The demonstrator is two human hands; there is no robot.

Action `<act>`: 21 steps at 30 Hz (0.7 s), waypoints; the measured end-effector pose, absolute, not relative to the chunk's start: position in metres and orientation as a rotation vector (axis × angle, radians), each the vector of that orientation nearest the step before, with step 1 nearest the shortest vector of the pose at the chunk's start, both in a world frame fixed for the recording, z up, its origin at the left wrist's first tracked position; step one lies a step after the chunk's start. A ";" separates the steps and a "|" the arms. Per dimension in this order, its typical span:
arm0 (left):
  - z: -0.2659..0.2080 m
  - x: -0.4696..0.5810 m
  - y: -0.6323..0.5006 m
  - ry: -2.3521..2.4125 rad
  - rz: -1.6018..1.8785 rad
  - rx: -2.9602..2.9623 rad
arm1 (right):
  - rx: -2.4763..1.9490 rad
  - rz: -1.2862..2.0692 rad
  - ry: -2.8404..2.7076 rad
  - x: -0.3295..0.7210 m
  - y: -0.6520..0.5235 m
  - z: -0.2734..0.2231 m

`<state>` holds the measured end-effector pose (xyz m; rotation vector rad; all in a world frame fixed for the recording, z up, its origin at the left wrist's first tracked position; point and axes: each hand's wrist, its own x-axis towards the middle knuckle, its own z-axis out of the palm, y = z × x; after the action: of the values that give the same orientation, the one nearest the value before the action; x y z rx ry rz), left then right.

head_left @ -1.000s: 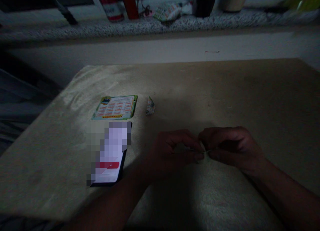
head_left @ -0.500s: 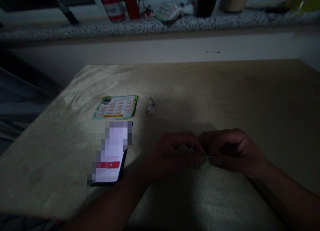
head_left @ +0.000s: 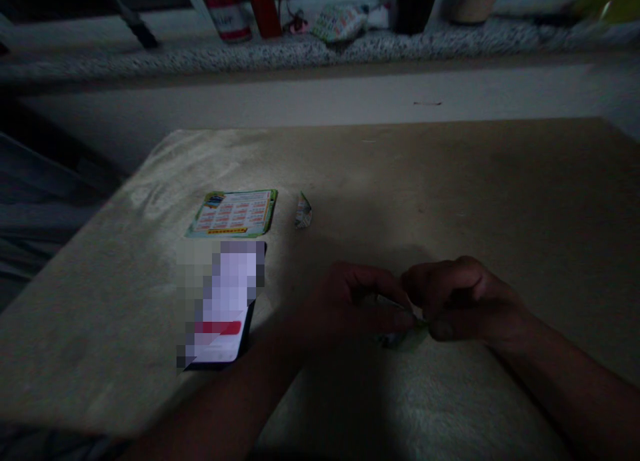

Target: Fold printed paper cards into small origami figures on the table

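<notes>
The scene is very dim and grainy, lit mainly by the glowing phone (head_left: 225,308), which casts a pale patch on the desk (head_left: 150,261) around it. Both hands (head_left: 360,304) are dark shapes, throwing soft shadows to the right. The ledge (head_left: 300,48) behind is blurred, and straight lines bow near the edges.

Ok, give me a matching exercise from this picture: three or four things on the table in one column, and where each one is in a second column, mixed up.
Things:
1. printed card
2. phone
3. folded paper scrap
4. small paper piece

Places:
A. pinched between the left hand and the right hand
B. lying alone just right of the green-edged sheet
C. farther from the person than the lit screen, flat on the table
D. left of the hands, screen glowing

Pairs: 1-C, 2-D, 3-B, 4-A
</notes>
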<state>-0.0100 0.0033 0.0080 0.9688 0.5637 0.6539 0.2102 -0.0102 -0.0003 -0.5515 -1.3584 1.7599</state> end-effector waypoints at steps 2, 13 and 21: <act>0.008 -0.011 0.004 0.559 0.719 1.014 | -0.582 1.714 -1.349 0.211 -0.009 -0.001; 0.007 -0.012 0.005 0.541 0.831 0.980 | -0.679 1.644 -1.298 0.213 -0.008 -0.002; 0.011 -0.012 0.006 0.618 0.831 1.021 | -0.682 1.673 -1.139 0.212 -0.008 -0.001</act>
<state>-0.0116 0.0064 0.0110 1.0214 0.6180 0.8308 0.2116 -0.0083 -0.0005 -0.6818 -1.1394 1.6735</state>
